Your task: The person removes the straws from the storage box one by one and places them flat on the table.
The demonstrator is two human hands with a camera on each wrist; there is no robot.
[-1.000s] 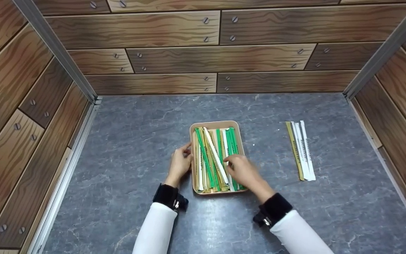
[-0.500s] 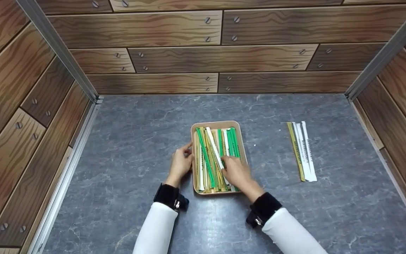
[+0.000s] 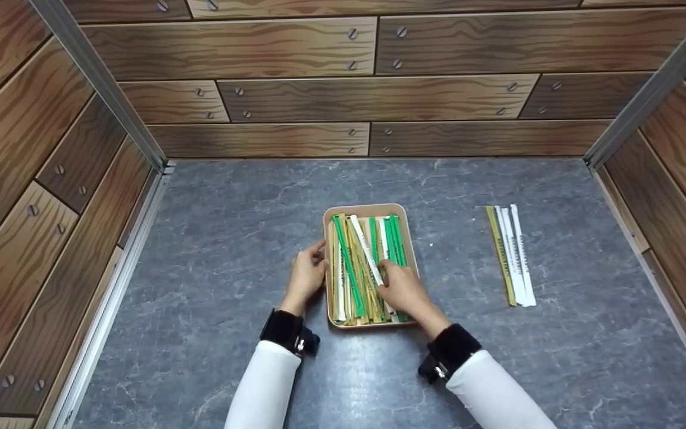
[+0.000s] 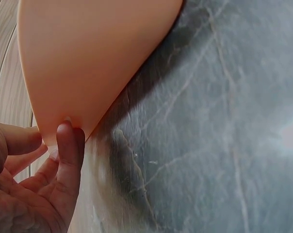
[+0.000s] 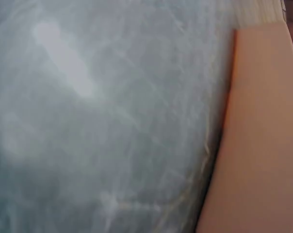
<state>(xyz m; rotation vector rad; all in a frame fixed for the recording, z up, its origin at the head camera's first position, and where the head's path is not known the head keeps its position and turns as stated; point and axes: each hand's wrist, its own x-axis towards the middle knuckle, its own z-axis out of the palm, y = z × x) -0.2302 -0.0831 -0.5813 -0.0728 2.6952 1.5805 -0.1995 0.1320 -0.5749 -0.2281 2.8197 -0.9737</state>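
Observation:
A peach tray (image 3: 370, 208) in the middle of the grey table holds several long green, white and gold strips (image 3: 352, 268). My left hand (image 3: 306, 275) rests against the tray's left rim. In the left wrist view a fingertip (image 4: 69, 145) and the thumb touch the tray's wall (image 4: 88, 58). My right hand (image 3: 401, 290) lies over the strips in the tray's near right part. Its fingertips curl down onto the lower end of a slanted white strip (image 3: 367, 247). The contact is hidden under the hand. The right wrist view shows only the tray's wall (image 5: 263, 136) and table.
Three strips, one gold and two white (image 3: 513, 256), lie side by side on the table to the right of the tray. Wood-patterned walls (image 3: 343, 89) close in the table (image 3: 230, 208) at the back and both sides.
My right hand has shifted a little left and nearer across the strips in the tray. The left hand stays at the tray's left rim.

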